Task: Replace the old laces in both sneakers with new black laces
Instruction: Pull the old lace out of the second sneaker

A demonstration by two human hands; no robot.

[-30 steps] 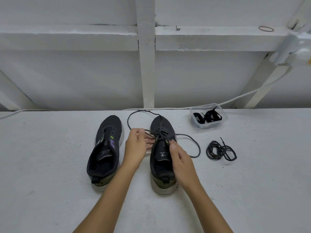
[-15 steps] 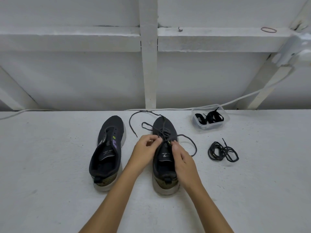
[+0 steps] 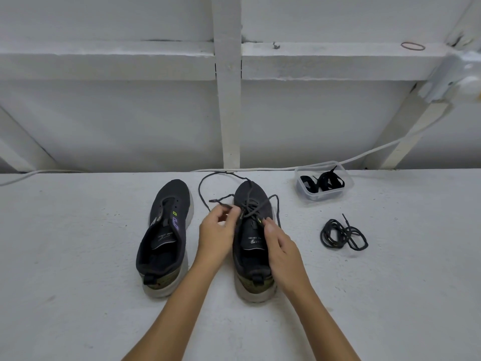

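Head view, white table [image 3: 78, 256] against a white framed wall.

Right sneaker [image 3: 253, 239]: dark upper, pale sole, heel toward the viewer, toe toward the wall. It stands at the middle of the table. A dark old lace [image 3: 208, 183] is partly threaded through its eyelets; loose runs loop out over the table to the left of the toe and to the right of the upper.

Left sneaker [image 3: 166, 235]: same make, standing just left of the other and parallel to it, apart from it. Its eyelets show no lace; green and purple marks show on the tongue side.

Left hand [image 3: 217, 230]: fingers curled, thumb and fingertips pinching a strand of the lace at the left edge of the right sneaker's eyelet row.

Right hand [image 3: 279, 246]: resting over the right side of the same sneaker's opening, fingertips at the eyelets on the lace; whether it pinches the strand or only presses it cannot be told.

Loose lace bundle [image 3: 343, 234]: dark, coiled, lying on the table to the right of the right sneaker, well apart from it.

Clear plastic container [image 3: 324, 182]: at the back right of the table, near the wall, holding flat black laces [image 3: 322, 181].

White cable [image 3: 260, 168]: running along the back edge of the table and up to the right.
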